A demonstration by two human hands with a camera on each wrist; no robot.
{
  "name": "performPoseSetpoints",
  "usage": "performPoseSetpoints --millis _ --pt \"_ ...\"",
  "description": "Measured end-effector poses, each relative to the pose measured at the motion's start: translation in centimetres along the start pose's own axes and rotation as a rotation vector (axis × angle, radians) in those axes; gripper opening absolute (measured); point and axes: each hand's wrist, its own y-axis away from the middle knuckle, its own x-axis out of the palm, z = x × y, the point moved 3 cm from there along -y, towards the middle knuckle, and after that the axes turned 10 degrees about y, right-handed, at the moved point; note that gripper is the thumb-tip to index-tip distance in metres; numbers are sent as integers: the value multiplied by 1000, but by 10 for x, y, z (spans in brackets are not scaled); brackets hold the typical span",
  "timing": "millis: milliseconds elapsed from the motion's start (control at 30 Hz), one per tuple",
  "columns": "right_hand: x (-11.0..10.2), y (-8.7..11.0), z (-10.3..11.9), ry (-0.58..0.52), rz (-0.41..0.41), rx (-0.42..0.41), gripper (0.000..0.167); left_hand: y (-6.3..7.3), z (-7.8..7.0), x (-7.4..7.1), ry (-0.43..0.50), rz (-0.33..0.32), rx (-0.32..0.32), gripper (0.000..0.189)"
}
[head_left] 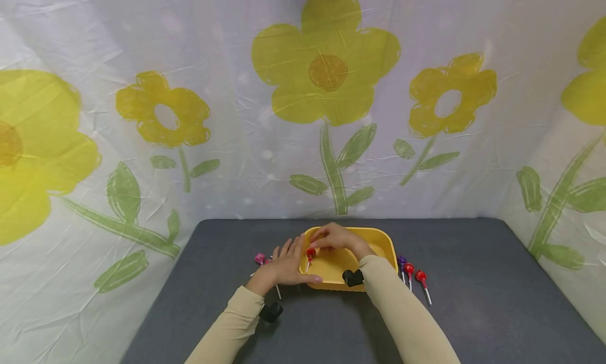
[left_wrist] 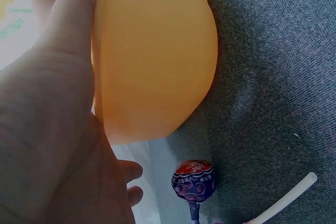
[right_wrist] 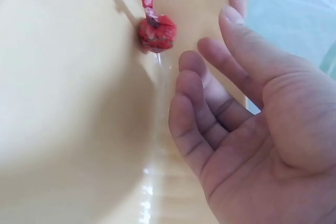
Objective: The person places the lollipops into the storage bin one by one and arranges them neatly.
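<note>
A yellow plastic basket (head_left: 350, 284) stands on the dark table. My left hand (head_left: 285, 266) rests at its front left corner, fingers stretched along the left side and thumb along the front rim. In the left wrist view this hand (left_wrist: 58, 129) lies against the basket's rim (left_wrist: 98, 77). My right hand (head_left: 337, 238) reaches over the basket's left part, fingers loosely bent. One red-wrapped lollipop (head_left: 310, 253) lies inside at the left end. In the right wrist view the fingertips of my right hand (right_wrist: 247, 114) are apart from that lollipop (right_wrist: 157, 34), with nothing between them.
Right of the basket lie a purple lollipop (head_left: 402, 261) and two red lollipops, one close beside it and another red lollipop (head_left: 421, 276) farther right. On the left, a pink lollipop (head_left: 260, 258) and others lie partly behind my left hand. A flowered cloth (head_left: 236, 143) hangs behind the table.
</note>
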Motion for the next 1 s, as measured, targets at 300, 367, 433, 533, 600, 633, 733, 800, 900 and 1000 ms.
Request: performPoseSetpoints --millis 300,367,433,533,600,633,733,800,900,1000 --pt "-19 12 7 74 -69 -32 32 -1 1 1 -11 -1 -5 131" --pt "-23 15 9 79 -77 -37 32 -1 1 0 -6 -2 -6 131" --pt "-27 18 12 84 -79 -50 33 0 1 0 2 -3 -8 131" --pt "-32 24 15 83 -82 -64 35 0 1 0 1 -5 -7 131" --pt "-34 28 16 86 -86 -73 36 0 2 0 -2 -6 -4 131" --pt "-35 30 15 87 -90 -75 36 0 2 1 -3 -7 -2 131" --pt "-37 36 13 78 -102 -86 36 -1 1 1 -7 -12 0 131" --pt "-38 39 12 79 -108 -101 36 -1 1 1 -10 -13 -1 132" --pt "-41 46 12 93 -115 -122 34 -1 1 1 -15 -12 -3 131" --pt "-46 54 11 124 -129 -129 33 -1 2 1 -12 -15 -4 131"
